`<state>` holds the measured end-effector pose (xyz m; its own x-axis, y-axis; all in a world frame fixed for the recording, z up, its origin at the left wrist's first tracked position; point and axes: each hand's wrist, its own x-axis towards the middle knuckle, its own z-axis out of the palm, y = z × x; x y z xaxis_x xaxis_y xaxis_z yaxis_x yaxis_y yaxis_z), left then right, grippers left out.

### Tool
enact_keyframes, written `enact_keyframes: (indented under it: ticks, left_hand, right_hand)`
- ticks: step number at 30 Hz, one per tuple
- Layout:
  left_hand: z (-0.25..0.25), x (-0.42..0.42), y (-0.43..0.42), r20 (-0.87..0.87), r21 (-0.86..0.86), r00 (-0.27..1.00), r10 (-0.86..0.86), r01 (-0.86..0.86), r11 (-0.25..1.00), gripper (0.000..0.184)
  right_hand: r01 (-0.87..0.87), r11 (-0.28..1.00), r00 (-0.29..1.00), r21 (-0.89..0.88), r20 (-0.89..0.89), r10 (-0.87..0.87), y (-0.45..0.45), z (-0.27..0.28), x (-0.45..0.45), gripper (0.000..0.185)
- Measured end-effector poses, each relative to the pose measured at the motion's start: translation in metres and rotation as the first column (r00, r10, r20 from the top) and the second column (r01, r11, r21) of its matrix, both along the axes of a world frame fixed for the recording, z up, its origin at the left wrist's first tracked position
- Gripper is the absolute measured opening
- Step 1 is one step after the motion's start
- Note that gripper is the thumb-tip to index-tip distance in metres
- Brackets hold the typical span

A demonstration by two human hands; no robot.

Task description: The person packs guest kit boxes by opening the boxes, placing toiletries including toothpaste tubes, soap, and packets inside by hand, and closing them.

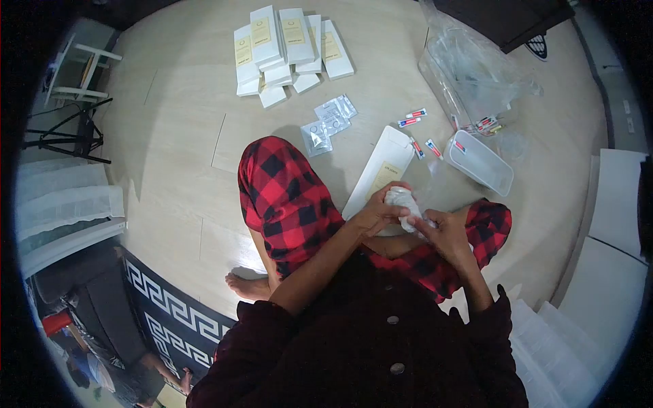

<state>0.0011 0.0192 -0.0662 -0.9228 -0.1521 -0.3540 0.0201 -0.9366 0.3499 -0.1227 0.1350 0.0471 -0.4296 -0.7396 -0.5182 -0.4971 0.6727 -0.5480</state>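
Observation:
My left hand (381,212) is closed around a white crumpled bundle (404,201), perhaps cloth or thin plastic; its kind is not clear. Fingers of my right hand (443,233) pinch the lower end of the same bundle. Just beyond my left hand, a long white box (382,163) with a pale yellow label lies on the floor. Several small red, white and blue tubes (434,149) that look like toothpaste lie near its far end. To their right sits a translucent plastic tub (481,164) with one such tube in it.
Stacked white boxes with yellow labels (294,34) lie at the far side. Several silver sachets (316,138) are in front of them. A large clear bin (442,85) with plastic bags (476,61) stands at the far right. Another person's hand (185,382) shows at lower left.

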Motion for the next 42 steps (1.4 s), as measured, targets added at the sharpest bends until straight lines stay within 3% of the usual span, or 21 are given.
enact_keyframes:
  ticks: [2,8,11,14,16,17,19,20,22,23,25,28,29,31,34,36,38,39,40,41,42]
  left_hand:
    - [0.002,-0.004,-0.003,0.005,0.039,0.999,0.037,-0.037,0.999,0.060]
    - [0.004,-0.035,-0.020,-0.011,0.015,0.990,0.139,-0.139,0.990,0.060]
    - [0.004,-0.060,-0.033,-0.093,-0.011,0.982,0.163,-0.165,0.986,0.059]
    - [0.013,-0.081,-0.046,-0.082,-0.094,0.980,0.184,-0.191,0.977,0.058]
    - [0.011,-0.095,-0.066,0.138,-0.140,0.959,0.247,-0.228,0.963,0.057]
    - [0.009,-0.102,-0.078,0.138,-0.142,0.959,0.246,-0.226,0.964,0.057]
    - [-0.001,-0.111,-0.109,0.195,-0.514,0.920,0.340,-0.200,0.834,0.057]
    - [-0.006,-0.115,-0.122,0.194,-0.516,0.920,0.341,-0.200,0.833,0.057]
    - [-0.019,-0.124,-0.143,0.263,-0.713,0.878,0.401,-0.103,0.693,0.058]
    - [-0.028,-0.129,-0.151,0.261,-0.716,0.877,0.405,-0.106,0.690,0.058]
    - [-0.042,-0.133,-0.162,0.244,-0.843,0.892,0.380,0.002,0.537,0.060]
    - [-0.052,-0.132,-0.169,0.225,-0.910,0.922,0.316,0.083,0.407,0.065]
    - [-0.054,-0.131,-0.169,0.229,-0.909,0.920,0.318,0.086,0.407,0.065]
    - [-0.049,-0.129,-0.167,0.192,-0.939,0.861,0.471,0.300,-0.166,0.075]
    - [-0.037,-0.113,-0.164,0.165,-0.964,0.825,0.541,0.251,-0.089,0.077]
    - [-0.003,-0.075,-0.160,0.065,-0.993,0.846,0.528,0.109,-0.052,0.070]
    - [0.038,-0.020,-0.153,0.000,-0.987,0.792,0.611,0.097,-0.125,0.058]
    - [0.058,0.011,-0.147,-0.066,-0.953,0.712,0.699,0.162,-0.256,0.052]
    - [0.073,0.047,-0.139,0.072,-0.964,0.568,0.820,0.250,-0.088,0.044]
    - [0.061,0.085,-0.138,-0.124,-0.956,0.471,0.873,0.178,-0.232,0.035]
    - [0.067,0.117,-0.125,-0.061,-0.963,0.321,0.945,0.231,-0.141,0.029]
  right_hand:
    - [0.019,0.997,0.999,-0.075,0.038,-0.016,-0.002,-0.002,-0.003,0.047]
    - [-0.025,0.970,0.994,-0.243,-0.112,-0.002,-0.018,0.004,-0.026,0.041]
    - [-0.011,0.954,0.994,-0.300,-0.107,-0.023,-0.026,0.008,-0.047,0.038]
    - [0.140,0.913,0.989,-0.382,0.016,-0.145,-0.031,-0.012,-0.067,0.035]
    - [0.268,0.804,0.954,-0.531,0.029,-0.299,-0.029,-0.026,-0.091,0.031]
    - [0.271,0.802,0.953,-0.532,0.030,-0.301,-0.028,-0.027,-0.106,0.031]
    - [0.098,0.885,0.923,-0.455,-0.292,-0.252,-0.024,-0.026,-0.136,0.024]
    - [0.098,0.884,0.923,-0.457,-0.291,-0.252,-0.017,-0.035,-0.148,0.024]
    - [-0.201,0.908,0.820,-0.367,-0.571,-0.050,-0.005,-0.067,-0.171,0.017]
    - [-0.204,0.906,0.819,-0.370,-0.571,-0.049,-0.003,-0.076,-0.176,0.017]
    - [-0.225,0.950,0.809,-0.216,-0.584,0.059,0.005,-0.092,-0.183,0.014]
    - [-0.324,0.937,0.802,-0.131,-0.563,0.198,0.014,-0.113,-0.189,0.017]
    - [-0.325,0.936,0.804,-0.133,-0.559,0.200,0.017,-0.118,-0.189,0.017]
    - [-0.271,0.945,0.818,-0.183,-0.561,0.126,0.016,-0.108,-0.185,0.025]
    - [-0.170,0.939,0.844,-0.298,-0.537,-0.017,0.005,-0.078,-0.170,0.027]
    - [-0.127,0.908,0.845,-0.399,-0.523,-0.112,-0.002,-0.061,-0.156,0.026]
    - [-0.082,0.865,0.844,-0.495,-0.496,-0.203,-0.008,-0.056,-0.137,0.025]
    - [-0.058,0.819,0.864,-0.571,-0.440,-0.245,-0.012,-0.058,-0.125,0.024]
    - [-0.031,0.767,0.882,-0.641,-0.379,-0.281,-0.017,-0.061,-0.111,0.023]
    - [-0.030,0.751,0.913,-0.660,-0.323,-0.247,-0.025,-0.065,-0.092,0.021]
    - [-0.029,0.733,0.940,-0.680,-0.268,-0.211,-0.035,-0.071,-0.074,0.020]
